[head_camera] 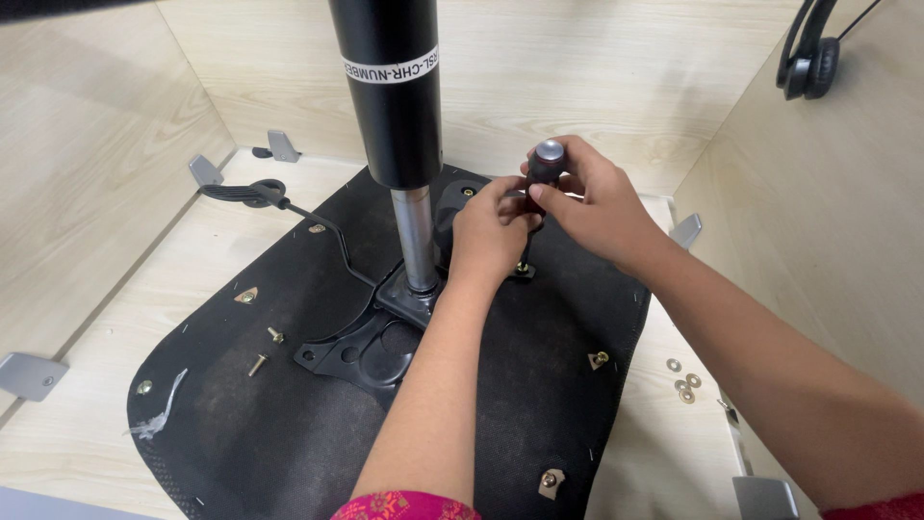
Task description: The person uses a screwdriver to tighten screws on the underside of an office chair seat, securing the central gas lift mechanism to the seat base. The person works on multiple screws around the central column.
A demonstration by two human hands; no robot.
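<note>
Standing upright on the black seat underside (289,424), one screwdriver (542,173) is held by two hands.
Two loose bolts (267,350) are seen at left; the left hand (491,236) and right hand (597,207) are clamped on the handle; three washers (683,381) lie at right.

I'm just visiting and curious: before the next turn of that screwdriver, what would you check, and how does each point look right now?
1. Screwdriver gripped: ok, the right hand wraps the handle and the left hand steadies the shaft.
2. Tip seated in the screw: cannot tell, the hands partly hide it.
3. Screwdriver upright over the screw: ok, roughly vertical.
4. Mounting plate flat on the seat underside: ok, as far as visible.
5. Spare bolts within sight: ok, two lie loose on the seat, left of the plate.
6. Washers at hand: ok, a few on the table at right.
</note>
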